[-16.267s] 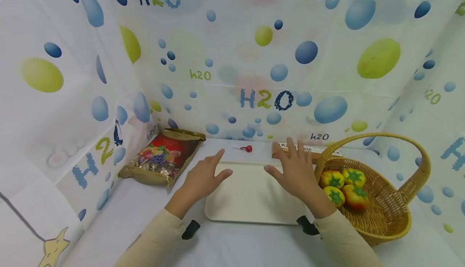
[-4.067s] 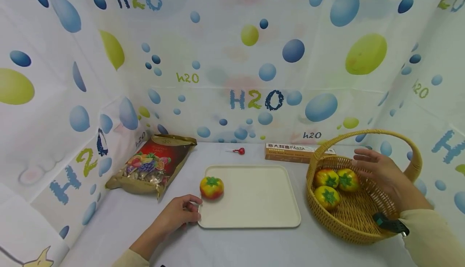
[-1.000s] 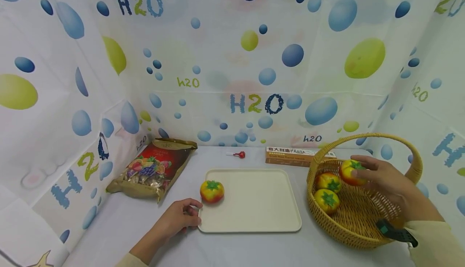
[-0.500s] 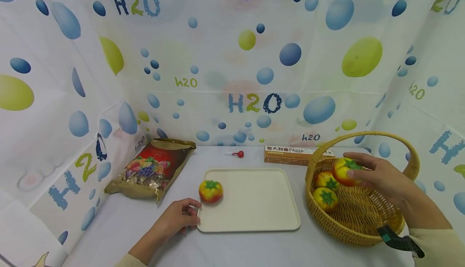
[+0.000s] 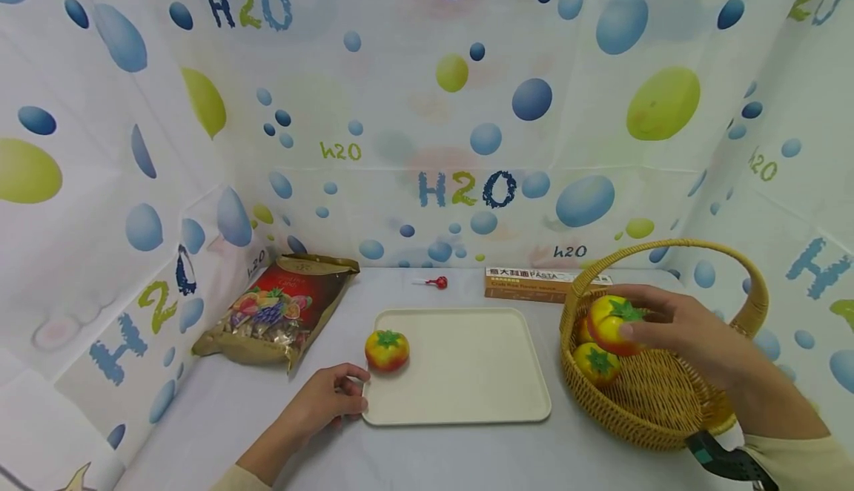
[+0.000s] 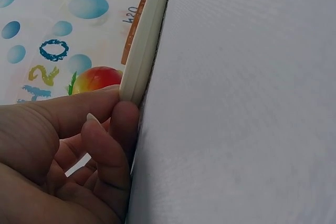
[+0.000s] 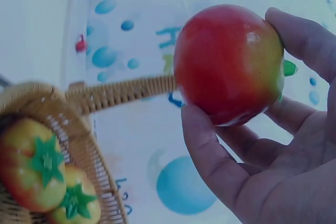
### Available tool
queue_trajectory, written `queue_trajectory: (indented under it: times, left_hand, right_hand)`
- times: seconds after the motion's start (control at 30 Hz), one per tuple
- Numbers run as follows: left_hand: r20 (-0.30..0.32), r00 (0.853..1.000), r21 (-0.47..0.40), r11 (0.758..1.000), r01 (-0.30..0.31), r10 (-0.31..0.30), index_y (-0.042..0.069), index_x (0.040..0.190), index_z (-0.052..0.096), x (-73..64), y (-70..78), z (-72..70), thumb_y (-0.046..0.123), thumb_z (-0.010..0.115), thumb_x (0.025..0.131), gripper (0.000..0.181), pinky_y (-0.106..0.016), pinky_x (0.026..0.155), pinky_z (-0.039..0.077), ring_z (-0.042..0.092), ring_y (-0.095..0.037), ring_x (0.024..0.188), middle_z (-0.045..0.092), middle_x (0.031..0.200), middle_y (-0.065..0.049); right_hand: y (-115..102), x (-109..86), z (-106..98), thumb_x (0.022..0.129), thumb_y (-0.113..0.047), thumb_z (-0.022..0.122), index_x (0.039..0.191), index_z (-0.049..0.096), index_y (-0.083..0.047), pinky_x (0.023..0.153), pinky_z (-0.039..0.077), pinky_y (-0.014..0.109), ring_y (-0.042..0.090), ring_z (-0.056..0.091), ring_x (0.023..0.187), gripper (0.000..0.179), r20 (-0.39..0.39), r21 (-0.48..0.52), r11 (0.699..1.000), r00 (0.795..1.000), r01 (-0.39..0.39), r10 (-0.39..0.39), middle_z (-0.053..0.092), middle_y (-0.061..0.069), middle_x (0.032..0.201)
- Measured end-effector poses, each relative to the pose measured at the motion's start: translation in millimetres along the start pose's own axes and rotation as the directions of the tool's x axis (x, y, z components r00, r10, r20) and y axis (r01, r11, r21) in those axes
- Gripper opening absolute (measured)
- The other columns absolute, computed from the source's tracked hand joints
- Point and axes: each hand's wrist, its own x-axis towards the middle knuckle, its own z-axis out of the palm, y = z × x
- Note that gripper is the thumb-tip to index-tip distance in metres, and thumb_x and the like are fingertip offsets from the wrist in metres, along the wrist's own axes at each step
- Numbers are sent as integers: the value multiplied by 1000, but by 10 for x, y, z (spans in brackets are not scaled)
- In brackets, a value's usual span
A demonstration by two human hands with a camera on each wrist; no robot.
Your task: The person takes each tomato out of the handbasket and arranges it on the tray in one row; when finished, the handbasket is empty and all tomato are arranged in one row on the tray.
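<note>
My right hand (image 5: 674, 331) holds a red-and-yellow tomato (image 5: 607, 328) with a green star-shaped top, over the wicker basket (image 5: 660, 402). In the right wrist view, thumb and fingers grip this tomato (image 7: 226, 64) from either side. Two more tomatoes lie at the basket's left; the front one (image 5: 597, 366) shows well, the other is mostly hidden behind the held one. A cream tray (image 5: 467, 372) lies in the middle, a tomato (image 5: 387, 350) at its left edge. My left hand (image 5: 327, 398) pinches the tray's left rim, seen edge-on in the left wrist view (image 6: 139, 61).
A gold-and-red candy bag (image 5: 287, 305) lies at the back left. Behind the tray lies a red lollipop (image 5: 440, 282). A pasta box (image 5: 527, 287) stands at the back, partly behind the basket. The basket's tall handle (image 5: 674, 245) arches beside my right hand.
My right hand has lifted one tomato from the basket and moved it left toward the basket's left rim. The left hand has stayed at the tray's edge over the last few seconds.
</note>
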Motion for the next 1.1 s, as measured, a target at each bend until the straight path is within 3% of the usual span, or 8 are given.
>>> queue_trajectory:
  times: [0.23, 0.37, 0.57, 0.77, 1.1]
  left_hand:
    - [0, 1000, -4, 1000, -22, 22, 4, 120, 65, 28, 16, 1, 8, 81, 81, 43, -30, 52, 46, 61, -18, 70, 60, 88, -4]
    - [-1, 1000, -7, 1000, -21, 21, 3, 120, 65, 32, -6, -5, 7, 81, 80, 43, -29, 52, 46, 61, -17, 70, 61, 87, -5]
    - [1, 1000, -9, 1000, -20, 20, 4, 120, 65, 4, -24, -4, 8, 81, 81, 43, -29, 52, 45, 62, -17, 70, 61, 88, -5]
    - [2, 1000, -15, 1000, -24, 24, 3, 120, 65, -26, -28, 3, 7, 81, 80, 43, -29, 51, 45, 62, -17, 69, 61, 87, -5]
    - [-6, 1000, -7, 1000, -22, 22, 4, 119, 66, 9, -40, -8, 7, 81, 81, 42, -28, 51, 46, 62, -17, 69, 61, 87, -5]
  right_hand:
    - [-122, 98, 159, 97, -24, 64, 149, 50, -15, 90, 53, 34, 25, 64, 108, 55, 20, -1, 999, 999, 34, -34, 61, 10, 130]
    - [-189, 182, 267, 95, -28, 67, 148, 51, -16, 91, 52, 37, 29, 63, 107, 57, 39, 1, 999, 999, 32, -32, 63, 13, 127]
    - [-296, 315, 448, 93, -26, 70, 147, 51, -12, 91, 53, 36, 29, 62, 107, 59, 65, 59, 997, 997, 43, -46, 63, 15, 126]
    - [-364, 517, 688, 91, -22, 73, 146, 52, -9, 83, 57, 35, 31, 63, 102, 60, 99, 131, 989, 992, 67, -80, 63, 18, 121]
    - [-306, 893, 1125, 88, -26, 77, 143, 56, -16, 89, 54, 40, 33, 62, 106, 60, 135, 197, 979, 987, 60, -87, 56, 16, 131]
